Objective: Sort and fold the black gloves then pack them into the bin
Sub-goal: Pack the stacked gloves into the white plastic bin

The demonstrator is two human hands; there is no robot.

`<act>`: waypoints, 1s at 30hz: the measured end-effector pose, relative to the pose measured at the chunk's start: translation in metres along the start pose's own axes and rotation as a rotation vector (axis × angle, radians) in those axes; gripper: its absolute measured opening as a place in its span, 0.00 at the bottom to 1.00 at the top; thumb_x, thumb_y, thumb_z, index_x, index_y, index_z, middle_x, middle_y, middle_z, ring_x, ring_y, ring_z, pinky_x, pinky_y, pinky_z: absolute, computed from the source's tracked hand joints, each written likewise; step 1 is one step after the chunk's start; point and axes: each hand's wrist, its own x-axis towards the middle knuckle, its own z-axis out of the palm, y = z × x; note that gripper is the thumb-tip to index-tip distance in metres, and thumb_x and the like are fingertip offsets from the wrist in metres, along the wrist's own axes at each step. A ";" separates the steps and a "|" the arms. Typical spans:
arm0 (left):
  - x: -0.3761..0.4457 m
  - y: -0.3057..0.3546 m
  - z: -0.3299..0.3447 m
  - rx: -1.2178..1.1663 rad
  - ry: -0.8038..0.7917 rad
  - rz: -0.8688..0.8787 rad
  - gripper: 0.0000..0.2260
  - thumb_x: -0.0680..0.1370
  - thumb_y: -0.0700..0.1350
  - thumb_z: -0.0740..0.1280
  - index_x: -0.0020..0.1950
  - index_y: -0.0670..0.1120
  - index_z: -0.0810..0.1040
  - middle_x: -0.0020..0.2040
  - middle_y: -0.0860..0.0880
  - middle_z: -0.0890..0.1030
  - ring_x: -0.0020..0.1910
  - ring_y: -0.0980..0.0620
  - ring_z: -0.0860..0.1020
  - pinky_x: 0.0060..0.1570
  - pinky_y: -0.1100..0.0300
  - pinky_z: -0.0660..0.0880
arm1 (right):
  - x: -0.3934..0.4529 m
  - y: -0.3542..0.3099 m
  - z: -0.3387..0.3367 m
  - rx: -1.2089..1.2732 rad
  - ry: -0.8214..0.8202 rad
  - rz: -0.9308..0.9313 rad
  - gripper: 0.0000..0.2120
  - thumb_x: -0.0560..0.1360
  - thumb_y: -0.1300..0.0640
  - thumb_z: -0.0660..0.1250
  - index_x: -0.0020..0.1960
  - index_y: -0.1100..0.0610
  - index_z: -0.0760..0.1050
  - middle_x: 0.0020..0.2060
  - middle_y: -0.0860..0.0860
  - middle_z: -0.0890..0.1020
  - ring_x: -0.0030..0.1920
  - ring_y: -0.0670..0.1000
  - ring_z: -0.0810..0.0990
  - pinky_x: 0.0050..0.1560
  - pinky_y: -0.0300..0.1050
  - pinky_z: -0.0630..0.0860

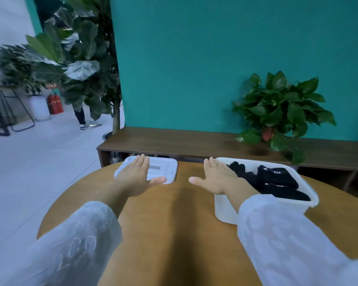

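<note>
Several black gloves [275, 180] lie in a white plastic bin [225, 209] at the right of the round wooden table [174, 223]. The bin's white lid [165, 168] lies flat at the table's far edge, left of the bin. My left hand [137, 176] is stretched out flat, palm down, over the lid's left part, fingers straight. My right hand [215, 176] is also flat and spread, over the bin's near-left corner, holding nothing. Whether either hand touches what lies under it is unclear.
A low dark wooden shelf [194, 141] runs behind the table along a teal wall, with a potted plant [281, 110] on it at the right. A tall leafy plant [81, 58] stands at the left. A person's legs [81, 118] show on the tiled floor beyond.
</note>
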 end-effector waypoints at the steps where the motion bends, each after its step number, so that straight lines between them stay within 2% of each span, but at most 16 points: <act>1: 0.004 -0.008 0.001 0.007 0.001 -0.007 0.47 0.73 0.74 0.50 0.81 0.43 0.42 0.81 0.46 0.42 0.80 0.49 0.43 0.77 0.51 0.48 | 0.009 -0.007 0.001 0.002 -0.007 -0.008 0.44 0.77 0.31 0.52 0.80 0.59 0.40 0.79 0.57 0.44 0.79 0.54 0.43 0.77 0.52 0.46; 6: 0.043 -0.044 0.027 0.001 -0.029 -0.030 0.46 0.74 0.72 0.55 0.81 0.47 0.43 0.81 0.46 0.43 0.80 0.48 0.44 0.76 0.49 0.49 | 0.067 -0.036 0.022 -0.040 -0.056 -0.028 0.46 0.75 0.30 0.56 0.79 0.55 0.40 0.79 0.59 0.44 0.78 0.58 0.47 0.76 0.58 0.47; 9: 0.073 -0.067 0.050 0.057 -0.053 -0.030 0.47 0.72 0.74 0.54 0.81 0.46 0.42 0.81 0.45 0.43 0.80 0.47 0.44 0.76 0.50 0.49 | 0.104 -0.049 0.040 -0.033 -0.078 -0.026 0.46 0.75 0.32 0.57 0.79 0.56 0.40 0.79 0.58 0.45 0.78 0.58 0.47 0.76 0.58 0.47; 11: 0.093 -0.082 0.062 0.097 -0.085 -0.037 0.52 0.68 0.77 0.47 0.80 0.43 0.41 0.81 0.44 0.42 0.80 0.47 0.43 0.76 0.50 0.46 | 0.128 -0.056 0.055 -0.020 -0.107 -0.020 0.48 0.76 0.32 0.56 0.79 0.60 0.38 0.79 0.59 0.42 0.79 0.57 0.43 0.77 0.54 0.44; 13: 0.111 -0.095 0.073 0.099 -0.114 -0.051 0.59 0.59 0.79 0.39 0.80 0.41 0.40 0.80 0.43 0.41 0.79 0.47 0.42 0.76 0.51 0.44 | 0.153 -0.060 0.073 -0.017 -0.120 -0.015 0.49 0.76 0.31 0.55 0.79 0.61 0.36 0.78 0.59 0.41 0.79 0.56 0.41 0.77 0.51 0.42; 16: 0.139 -0.114 0.089 0.073 -0.147 -0.075 0.70 0.48 0.83 0.28 0.80 0.40 0.40 0.80 0.43 0.41 0.79 0.47 0.41 0.77 0.53 0.43 | 0.185 -0.061 0.093 -0.009 -0.158 -0.011 0.50 0.75 0.30 0.55 0.78 0.62 0.35 0.78 0.59 0.40 0.78 0.56 0.40 0.77 0.50 0.40; 18: 0.158 -0.128 0.099 0.074 -0.159 -0.103 0.74 0.42 0.83 0.25 0.80 0.40 0.40 0.80 0.43 0.41 0.79 0.47 0.42 0.76 0.53 0.43 | 0.202 -0.059 0.103 0.004 -0.190 -0.002 0.52 0.74 0.29 0.56 0.78 0.63 0.35 0.78 0.59 0.40 0.78 0.55 0.39 0.77 0.50 0.40; 22: 0.188 -0.156 0.110 0.067 -0.124 -0.145 0.73 0.44 0.86 0.35 0.80 0.43 0.40 0.81 0.45 0.43 0.80 0.47 0.45 0.76 0.52 0.47 | 0.232 -0.051 0.120 0.041 -0.197 0.031 0.58 0.69 0.25 0.58 0.78 0.61 0.34 0.78 0.58 0.39 0.78 0.55 0.38 0.77 0.50 0.39; 26: 0.205 -0.174 0.113 0.059 -0.170 -0.211 0.70 0.50 0.86 0.53 0.80 0.46 0.39 0.80 0.41 0.45 0.79 0.43 0.45 0.76 0.48 0.48 | 0.252 -0.049 0.135 0.092 -0.198 0.057 0.63 0.64 0.21 0.59 0.78 0.60 0.34 0.78 0.57 0.39 0.78 0.54 0.38 0.77 0.50 0.39; 30: 0.210 -0.176 0.125 0.043 -0.258 -0.223 0.68 0.51 0.86 0.56 0.80 0.47 0.42 0.77 0.42 0.55 0.75 0.41 0.57 0.73 0.47 0.57 | 0.259 -0.050 0.145 0.163 -0.232 0.038 0.67 0.60 0.20 0.62 0.78 0.59 0.33 0.78 0.57 0.39 0.78 0.54 0.37 0.77 0.50 0.38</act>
